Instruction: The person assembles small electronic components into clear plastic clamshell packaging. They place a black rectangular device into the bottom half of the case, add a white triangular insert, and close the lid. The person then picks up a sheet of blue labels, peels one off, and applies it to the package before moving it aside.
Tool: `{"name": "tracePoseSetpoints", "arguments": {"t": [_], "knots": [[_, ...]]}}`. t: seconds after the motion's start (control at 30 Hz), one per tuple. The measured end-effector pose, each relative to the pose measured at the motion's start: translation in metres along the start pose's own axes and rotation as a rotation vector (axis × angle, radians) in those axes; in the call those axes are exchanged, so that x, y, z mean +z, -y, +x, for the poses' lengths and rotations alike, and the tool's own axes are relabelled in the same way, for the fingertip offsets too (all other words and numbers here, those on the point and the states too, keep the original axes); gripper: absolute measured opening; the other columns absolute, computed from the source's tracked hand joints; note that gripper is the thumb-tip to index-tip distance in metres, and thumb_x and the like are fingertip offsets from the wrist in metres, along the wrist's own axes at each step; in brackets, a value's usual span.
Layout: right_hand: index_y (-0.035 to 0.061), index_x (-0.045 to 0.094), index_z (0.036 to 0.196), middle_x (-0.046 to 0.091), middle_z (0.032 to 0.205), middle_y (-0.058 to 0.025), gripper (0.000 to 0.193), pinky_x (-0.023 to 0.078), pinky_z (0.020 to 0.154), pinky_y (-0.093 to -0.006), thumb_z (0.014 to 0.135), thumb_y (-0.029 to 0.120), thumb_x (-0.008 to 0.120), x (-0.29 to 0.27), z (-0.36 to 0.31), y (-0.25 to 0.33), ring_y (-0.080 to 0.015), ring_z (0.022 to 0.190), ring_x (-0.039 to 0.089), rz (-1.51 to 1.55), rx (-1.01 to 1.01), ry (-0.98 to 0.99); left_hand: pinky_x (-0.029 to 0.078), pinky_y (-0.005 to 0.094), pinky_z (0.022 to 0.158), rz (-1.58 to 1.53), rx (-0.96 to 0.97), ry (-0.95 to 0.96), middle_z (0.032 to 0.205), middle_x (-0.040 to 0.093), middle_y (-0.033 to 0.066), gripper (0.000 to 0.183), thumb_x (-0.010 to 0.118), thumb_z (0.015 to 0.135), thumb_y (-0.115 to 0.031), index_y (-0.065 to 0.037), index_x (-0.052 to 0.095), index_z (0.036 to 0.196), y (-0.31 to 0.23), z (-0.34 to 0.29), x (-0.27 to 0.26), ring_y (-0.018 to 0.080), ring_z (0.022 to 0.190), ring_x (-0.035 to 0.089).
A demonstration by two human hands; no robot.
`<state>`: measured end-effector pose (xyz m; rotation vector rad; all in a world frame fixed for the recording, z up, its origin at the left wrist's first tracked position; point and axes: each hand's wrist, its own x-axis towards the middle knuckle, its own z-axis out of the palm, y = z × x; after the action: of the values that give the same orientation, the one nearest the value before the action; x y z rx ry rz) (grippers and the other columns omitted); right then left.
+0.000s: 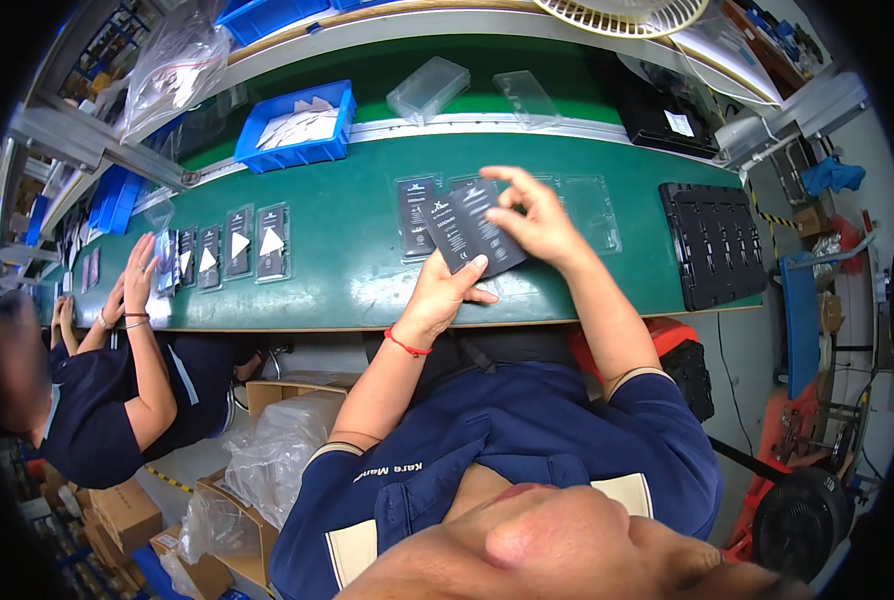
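Observation:
My left hand (443,296) holds flat black phone batteries (475,232) with white print, fanned out, with the thumb on their near edge. Just above and to the right, my right hand (535,218) hovers with curved fingers spread apart, close to the batteries' far end. Behind them on the green bench lie clear plastic trays; one tray (403,182) has a black battery (417,205) in it. Another clear tray (597,215) lies to the right of my right hand. What lies directly beneath the held batteries is partly hidden.
Left along the bench lie several trayed batteries (272,262) with white paper triangles. A blue bin (342,125) of white papers, clear plastic boxes (429,90) and a black tray (712,245) surround the work area. A co-worker's hands (139,275) are at the left.

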<state>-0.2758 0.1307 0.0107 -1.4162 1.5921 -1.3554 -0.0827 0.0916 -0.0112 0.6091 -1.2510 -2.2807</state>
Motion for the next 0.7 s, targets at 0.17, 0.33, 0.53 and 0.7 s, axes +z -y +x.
{"name": "tracePoseSetpoints", "arguments": {"t": [0.17,0.33,0.53,0.7], "knots": [[0.0109,0.058,0.124,0.063,0.076,-0.0025,0.05,0.04,0.085,-0.0364,0.077,0.014,0.076,-0.061,-0.005,-0.025,-0.02,0.079,0.06,-0.521,0.195,-0.235,0.062,0.0341,0.066,-0.058,-0.075,0.01,0.125,0.056,0.0273,0.065,0.056,0.097,-0.015,-0.006,0.02,0.15,-0.005,-0.002,0.0,0.0335,0.111,0.062],[0.0112,0.064,0.114,0.06,0.094,-0.0055,0.054,0.033,0.09,-0.0402,0.069,0.036,0.082,-0.044,-0.022,-0.025,-0.0236,0.096,0.056,-0.931,0.017,-0.303,0.062,0.0327,0.067,-0.018,-0.061,-0.021,0.122,0.059,0.025,0.06,0.056,0.097,-0.018,-0.005,0.026,0.147,-0.011,0.001,0.007,0.0317,0.11,0.063],[0.0104,0.064,0.115,0.063,0.086,-0.0033,0.046,0.033,0.089,-0.038,0.077,0.034,0.076,-0.014,-0.034,-0.006,-0.0207,0.087,0.056,-0.608,-0.083,-0.294,0.062,0.0322,0.068,0.084,-0.083,0.082,0.12,0.061,0.022,0.049,0.055,0.098,-0.019,-0.003,0.034,0.14,-0.005,0.016,0.019,0.0292,0.11,0.063],[0.004,0.042,0.138,0.065,0.099,-0.007,0.061,0.05,0.079,-0.0266,0.084,0.005,0.069,0.0,-0.043,-0.001,-0.0117,0.095,0.061,0.315,-0.011,-0.137,0.058,0.0297,0.071,0.203,-0.097,0.191,0.111,0.063,0.0152,0.067,0.057,0.096,-0.01,-0.014,0.018,0.151,0.016,0.029,0.033,0.0214,0.104,0.063]]}}
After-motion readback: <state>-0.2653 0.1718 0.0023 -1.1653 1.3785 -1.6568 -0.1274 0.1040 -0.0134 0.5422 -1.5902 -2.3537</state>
